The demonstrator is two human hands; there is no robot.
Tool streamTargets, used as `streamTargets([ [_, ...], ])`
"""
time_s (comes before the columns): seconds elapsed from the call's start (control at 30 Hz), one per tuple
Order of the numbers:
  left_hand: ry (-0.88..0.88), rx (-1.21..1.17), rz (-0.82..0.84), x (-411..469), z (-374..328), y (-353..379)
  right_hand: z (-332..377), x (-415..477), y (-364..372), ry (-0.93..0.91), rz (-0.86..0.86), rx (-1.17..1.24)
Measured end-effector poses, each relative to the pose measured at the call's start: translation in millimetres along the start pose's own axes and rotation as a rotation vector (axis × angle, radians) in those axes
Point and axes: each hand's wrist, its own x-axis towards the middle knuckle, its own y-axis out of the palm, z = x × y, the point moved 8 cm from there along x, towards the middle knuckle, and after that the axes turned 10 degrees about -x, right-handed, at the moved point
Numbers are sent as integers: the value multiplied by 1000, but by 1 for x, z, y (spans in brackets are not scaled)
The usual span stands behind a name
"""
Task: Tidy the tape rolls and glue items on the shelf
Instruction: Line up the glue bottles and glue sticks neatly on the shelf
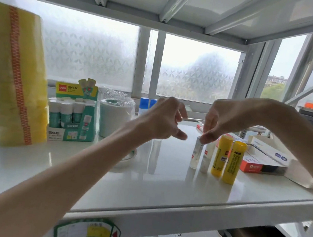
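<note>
On the white shelf stand two yellow glue sticks at the right, with two clear glue bottles just left of them. My right hand pinches the top of the left clear bottle with its fingertips. My left hand hovers beside it, fingers loosely curled and apart, holding nothing. A small clear tape roll lies flat under my left forearm, partly hidden. A tall yellow stack of tape rolls stands at the far left.
A green and white display box of glue sticks and a wrapped white roll stand at the back left. Blue-capped bottles sit behind my left hand. Red and white boxes crowd the right end. A frosted window is behind.
</note>
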Motion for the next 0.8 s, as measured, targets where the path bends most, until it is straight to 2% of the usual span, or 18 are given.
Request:
streamTargets([
  [0.1, -135, -28, 142, -4, 5, 34, -2, -1, 16, 28, 42, -13],
  [0.27, -172, -79, 158, -4, 10, 66, -7, 7, 27, 32, -8, 4],
  [0.37, -178, -93, 59, -2, 18, 69, -13, 11, 22, 13, -39, 26],
  [0.53, -226, -54, -214, 19, 39, 45, -36, 39, -6, 34, -193, 133],
  [0.8, -341, -1, -297, 55, 72, 64, -40, 128, 9, 71, -181, 269],
])
